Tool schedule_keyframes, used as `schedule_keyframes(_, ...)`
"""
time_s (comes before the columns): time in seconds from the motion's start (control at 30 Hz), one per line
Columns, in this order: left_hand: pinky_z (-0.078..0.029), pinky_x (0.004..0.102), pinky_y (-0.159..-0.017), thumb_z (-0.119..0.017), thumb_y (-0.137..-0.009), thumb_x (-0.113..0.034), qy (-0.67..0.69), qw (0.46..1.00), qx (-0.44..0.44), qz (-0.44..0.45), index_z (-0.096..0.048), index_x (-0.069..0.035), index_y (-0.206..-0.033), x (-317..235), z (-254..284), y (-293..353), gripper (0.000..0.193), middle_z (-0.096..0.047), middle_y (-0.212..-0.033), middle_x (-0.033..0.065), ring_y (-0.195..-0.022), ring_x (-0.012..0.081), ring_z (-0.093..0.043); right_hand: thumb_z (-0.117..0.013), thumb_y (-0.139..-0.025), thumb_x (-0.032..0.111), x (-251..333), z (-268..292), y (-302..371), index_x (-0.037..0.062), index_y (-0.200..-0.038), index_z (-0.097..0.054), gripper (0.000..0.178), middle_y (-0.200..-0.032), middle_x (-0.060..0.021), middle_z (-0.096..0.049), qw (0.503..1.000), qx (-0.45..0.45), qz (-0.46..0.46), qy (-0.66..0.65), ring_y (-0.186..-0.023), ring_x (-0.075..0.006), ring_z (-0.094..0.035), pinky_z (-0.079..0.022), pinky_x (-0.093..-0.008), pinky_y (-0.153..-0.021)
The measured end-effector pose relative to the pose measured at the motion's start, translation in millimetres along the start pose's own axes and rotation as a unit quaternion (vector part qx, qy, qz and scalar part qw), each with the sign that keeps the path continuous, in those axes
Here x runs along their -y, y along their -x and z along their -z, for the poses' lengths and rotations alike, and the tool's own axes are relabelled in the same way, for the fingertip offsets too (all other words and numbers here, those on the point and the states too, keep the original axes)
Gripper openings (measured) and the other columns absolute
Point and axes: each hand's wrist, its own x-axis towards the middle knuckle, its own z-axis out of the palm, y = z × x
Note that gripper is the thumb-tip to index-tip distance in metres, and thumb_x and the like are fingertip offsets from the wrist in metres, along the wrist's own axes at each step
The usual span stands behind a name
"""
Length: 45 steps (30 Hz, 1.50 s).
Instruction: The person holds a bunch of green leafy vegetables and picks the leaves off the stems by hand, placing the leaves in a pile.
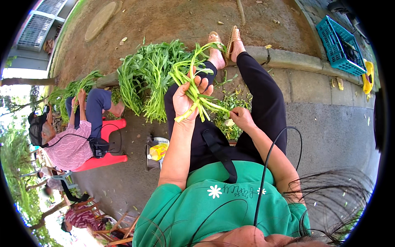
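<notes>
My left hand (184, 101) is closed around a small bunch of water spinach (180, 77), its long green stems and narrow leaves held above my lap. The cut ends of the stems stick out below the palm, toward my right. There my right hand (242, 118) pinches the tip of one stem between thumb and fingers. Beyond my left knee lies a big heap of the same greens (154, 76), spilling over the kerb. Loose leaves and trimmings (233, 127) cover the ground between my legs, partly hidden by my hands.
A co-worker (70, 144) sits on a red plastic stool (113, 131) at the left, handling more greens (76, 87). A yellow package (157, 152) sits beside my left forearm. At the far right, a blue crate (339, 46) and a yellow item (368, 77) stand by the kerb (294, 61).
</notes>
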Motion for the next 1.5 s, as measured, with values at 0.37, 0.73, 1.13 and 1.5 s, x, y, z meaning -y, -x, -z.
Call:
schedule_keyframes(0.37, -0.029, 0.0591, -0.104, -0.045, -0.087, -0.008, 0.039, 0.999, -0.029, 0.003, -0.047, -0.010, -0.130, 5.8, -0.6, -8.9, 0.043, -0.053, -0.129, 0.0090, -0.124, 0.0315, -0.045, -0.061, -0.073, 0.002, -1.2, -0.1, -0.2, 0.0015, -0.093, -0.060, 0.020, -0.089, -0.0106, -0.058, 0.992, -0.102, 0.080, -0.004, -0.070, -0.0199, -0.059, -0.048, -0.0316, -0.064)
schedule_keyframes(0.73, -0.034, 0.0606, -0.100, -0.041, -0.077, -0.001, -0.018, 0.990, -0.127, 0.050, -0.046, -0.011, -0.131, 30.8, 30.7, -1.5, 0.055, -0.052, -0.128, 0.0116, -0.119, 0.0359, -0.048, -0.055, -0.084, 0.002, 6.6, 17.6, 6.1, -0.0037, -0.096, -0.055, 0.013, -0.087, -0.0064, -0.059, 0.955, -0.063, 0.042, -0.287, -0.066, -0.0108, -0.058, -0.049, -0.0253, -0.061)
schedule_keyframes(1.13, -0.054, 0.0372, -0.069, -0.056, -0.090, -0.017, -0.217, 0.949, -0.205, 0.100, -0.058, -0.008, -0.109, 34.7, 61.5, 0.5, 0.022, -0.063, -0.097, 0.0088, -0.081, 0.0195, -0.062, -0.058, -0.088, 0.023, 2.7, 18.8, 5.8, -0.0019, -0.082, -0.062, 0.025, -0.064, -0.0052, -0.059, 0.987, -0.065, 0.046, -0.143, -0.058, -0.0101, -0.054, -0.044, -0.0277, -0.054)
schedule_keyframes(1.5, -0.052, 0.0301, -0.059, -0.060, -0.088, -0.018, -0.277, 0.941, -0.183, 0.068, -0.058, -0.006, -0.109, 23.9, 38.3, 7.1, 0.024, -0.062, -0.089, 0.0083, -0.066, 0.0156, -0.060, -0.070, -0.073, 0.008, 7.0, 15.8, 5.3, 0.0011, -0.082, -0.060, 0.015, -0.077, -0.0059, -0.059, 0.991, -0.095, 0.070, -0.057, -0.065, -0.0134, -0.056, -0.046, -0.0281, -0.059)
